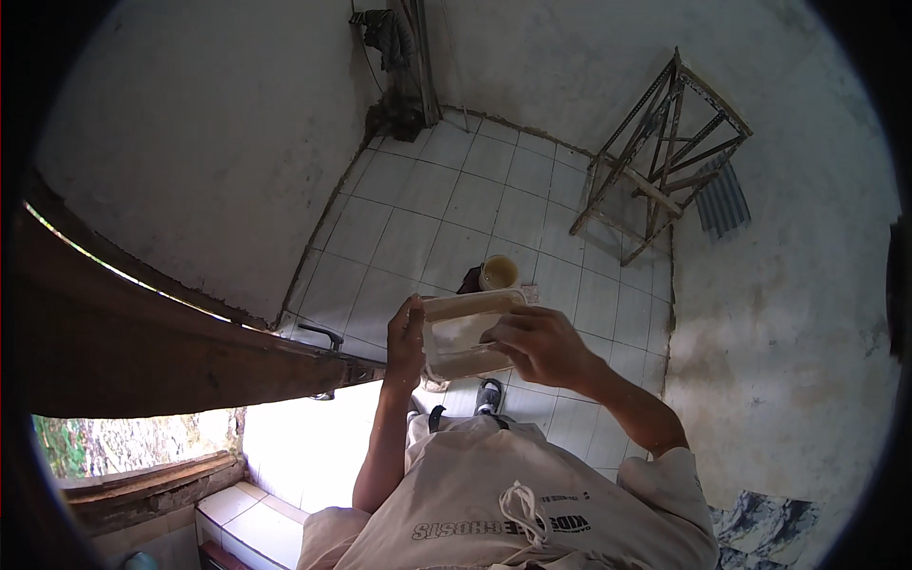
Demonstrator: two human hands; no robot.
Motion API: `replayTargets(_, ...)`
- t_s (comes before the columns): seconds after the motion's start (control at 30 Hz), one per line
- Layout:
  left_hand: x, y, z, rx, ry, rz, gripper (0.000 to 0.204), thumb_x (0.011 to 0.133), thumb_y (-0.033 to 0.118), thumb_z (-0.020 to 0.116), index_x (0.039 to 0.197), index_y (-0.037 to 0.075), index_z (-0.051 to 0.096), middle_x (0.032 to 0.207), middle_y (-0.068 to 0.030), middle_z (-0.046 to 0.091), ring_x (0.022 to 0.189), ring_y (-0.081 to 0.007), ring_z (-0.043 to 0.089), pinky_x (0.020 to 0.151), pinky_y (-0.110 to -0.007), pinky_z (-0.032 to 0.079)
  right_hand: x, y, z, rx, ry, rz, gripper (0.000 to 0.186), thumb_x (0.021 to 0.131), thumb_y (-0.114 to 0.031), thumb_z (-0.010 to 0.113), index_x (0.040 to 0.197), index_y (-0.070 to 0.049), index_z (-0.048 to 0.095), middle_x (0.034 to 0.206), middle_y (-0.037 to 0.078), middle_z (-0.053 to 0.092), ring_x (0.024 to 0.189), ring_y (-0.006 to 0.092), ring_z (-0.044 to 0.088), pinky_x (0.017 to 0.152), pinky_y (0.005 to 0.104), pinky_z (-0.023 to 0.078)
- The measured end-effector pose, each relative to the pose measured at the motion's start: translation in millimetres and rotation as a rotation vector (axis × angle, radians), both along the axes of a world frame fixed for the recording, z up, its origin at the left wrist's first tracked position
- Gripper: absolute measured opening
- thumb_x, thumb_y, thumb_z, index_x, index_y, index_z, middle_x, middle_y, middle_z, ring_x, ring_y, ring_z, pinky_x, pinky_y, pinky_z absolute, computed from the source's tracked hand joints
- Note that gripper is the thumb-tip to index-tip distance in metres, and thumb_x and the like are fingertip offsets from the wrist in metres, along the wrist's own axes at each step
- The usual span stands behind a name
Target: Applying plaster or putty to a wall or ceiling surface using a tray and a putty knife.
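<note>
A shallow rectangular plastic tub (450, 334), pale and milky, is held up in front of my body. My left hand (407, 344) grips its left side, thumb at the rim. Over the tub's right side reaches my right hand (543, 348), its fingers pinched together inside it. A thin pale edge shows at those fingertips, too small to name. Whitish residue seems to coat the tub's bottom; I cannot tell what it is.
Beyond the tub, a yellowish bucket (499, 273) stands on the white tiled floor (465, 204). A rusty metal frame stand (655, 157) leans near the right wall. At left, a dark door (190, 366) with a handle (323, 334) stands ajar. Dark cloth (388, 38) hangs in the far corner.
</note>
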State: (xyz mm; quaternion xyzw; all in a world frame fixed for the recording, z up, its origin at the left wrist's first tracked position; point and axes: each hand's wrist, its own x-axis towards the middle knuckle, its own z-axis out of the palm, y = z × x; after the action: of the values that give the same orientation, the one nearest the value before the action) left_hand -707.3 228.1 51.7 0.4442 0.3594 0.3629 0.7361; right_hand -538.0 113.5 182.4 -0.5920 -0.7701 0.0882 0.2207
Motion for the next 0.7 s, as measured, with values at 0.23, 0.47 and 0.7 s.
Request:
replayTargets(0.23,3.4,-3.3,5.7,-0.058,-0.046,-0.007,0.037,0.1,0.037,0.049,0.103,0.002,0.06,0.082,0.0024,0.051,0.076,-0.0058,0.044,0.068,-0.023,0.038,0.6,3.4,-4.0,-0.245,-0.053,-0.01,0.017,0.081,-0.013,0.068,0.096,-0.006,0.067,0.083,0.01,0.067,0.08,0.0278,0.066,0.076,0.0396,0.054)
replayTargets(0.47,-0.8,0.2,19.0,0.026,0.017,-0.117,0.036,0.101,0.036,0.046,0.099,0.003,0.06,0.08,0.0025,0.052,0.074,-0.0053,0.043,0.066,-0.023,0.038,6.7,11.3,-8.2,-0.174,0.016,-0.078,0.017,0.083,-0.014,0.067,0.099,-0.008,0.068,0.084,0.012,0.068,0.08,0.0298,0.066,0.074,0.0413,0.052)
replayTargets(0.7,-3.6,-5.0,18.5,0.004,-0.026,-0.051,0.036,0.102,0.035,0.045,0.098,0.002,0.059,0.08,0.0026,0.052,0.073,-0.0049,0.041,0.065,-0.022,0.037,9.5,18.6,16.1,-0.058,0.045,-0.063,0.015,0.08,-0.007,0.067,0.096,-0.006,0.067,0.082,0.012,0.067,0.077,0.0297,0.064,0.072,0.0409,0.052)
